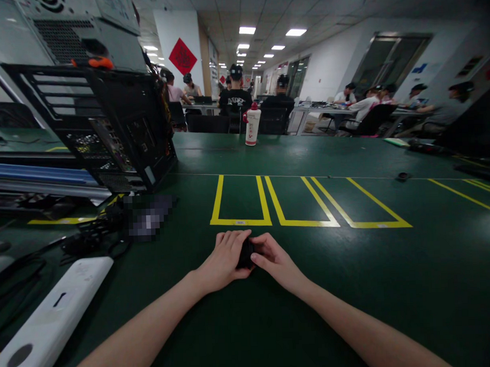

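Observation:
Both my hands meet around a small black object [245, 255] low over the green table [313, 309]. My left hand [227, 259] covers its top and left side, fingers curved over it and thumb below. My right hand [276, 261] grips its right side between thumb and fingers. Most of the object is hidden, so its kind cannot be made out. Just beyond my hands, yellow tape outlines [241, 223] mark the tabletop.
A black computer case [118, 123] stands at the left, near dark cables [90, 237] and a long white device [52, 318]. A white bottle with a red cap [252, 127] stands at the far edge. A small black round piece [403, 176] lies right. Several people sit beyond.

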{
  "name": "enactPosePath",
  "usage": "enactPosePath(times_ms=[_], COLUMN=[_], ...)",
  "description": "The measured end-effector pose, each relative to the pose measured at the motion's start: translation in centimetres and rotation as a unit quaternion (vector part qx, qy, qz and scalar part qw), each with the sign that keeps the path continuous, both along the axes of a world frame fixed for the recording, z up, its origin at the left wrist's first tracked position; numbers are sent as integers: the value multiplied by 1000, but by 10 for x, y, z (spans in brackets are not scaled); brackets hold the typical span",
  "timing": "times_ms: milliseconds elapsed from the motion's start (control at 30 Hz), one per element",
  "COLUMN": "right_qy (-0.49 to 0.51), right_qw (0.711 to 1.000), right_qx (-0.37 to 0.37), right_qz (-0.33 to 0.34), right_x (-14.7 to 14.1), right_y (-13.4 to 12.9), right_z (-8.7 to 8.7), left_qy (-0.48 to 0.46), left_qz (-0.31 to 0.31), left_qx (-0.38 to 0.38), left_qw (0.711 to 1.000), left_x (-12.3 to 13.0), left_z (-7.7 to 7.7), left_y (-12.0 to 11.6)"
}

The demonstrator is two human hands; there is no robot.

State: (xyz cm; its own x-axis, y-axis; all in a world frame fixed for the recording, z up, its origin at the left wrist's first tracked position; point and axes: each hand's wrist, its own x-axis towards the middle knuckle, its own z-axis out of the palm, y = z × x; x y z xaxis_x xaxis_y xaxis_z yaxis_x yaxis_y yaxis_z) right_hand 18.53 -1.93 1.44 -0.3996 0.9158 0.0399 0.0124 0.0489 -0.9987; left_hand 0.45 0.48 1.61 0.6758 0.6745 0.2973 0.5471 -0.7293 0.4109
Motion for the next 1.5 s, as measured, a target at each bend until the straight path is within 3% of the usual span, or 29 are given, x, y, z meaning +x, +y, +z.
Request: enactPosePath(times_ms=[267, 433, 700, 900, 1167, 1500], right_qy=[-40, -20, -11, -28, -5, -33], right_qw=[999, 999, 1000, 1000, 1000, 999], right_qx=[1, 21, 9, 12, 7, 0], right_qz=[-15, 17, -19, -4, 11, 5], right_x=[1, 1, -1, 1, 3, 4], right_y=[1, -1, -1, 0, 1, 3], right_z=[2, 1, -1, 3, 2, 3], left_qy=[5, 15, 14, 17, 27, 8], left_qz=[0, 11, 6, 5, -1, 9], left_qx=[0, 9, 11, 9, -8, 5], left_qw=[1000, 1000, 1000, 1000, 1000, 1000], left_x=[1, 1, 2, 1, 0, 2], left_z=[1, -3, 0, -2, 6, -2], left_y=[0, 1, 0, 1, -1, 1])
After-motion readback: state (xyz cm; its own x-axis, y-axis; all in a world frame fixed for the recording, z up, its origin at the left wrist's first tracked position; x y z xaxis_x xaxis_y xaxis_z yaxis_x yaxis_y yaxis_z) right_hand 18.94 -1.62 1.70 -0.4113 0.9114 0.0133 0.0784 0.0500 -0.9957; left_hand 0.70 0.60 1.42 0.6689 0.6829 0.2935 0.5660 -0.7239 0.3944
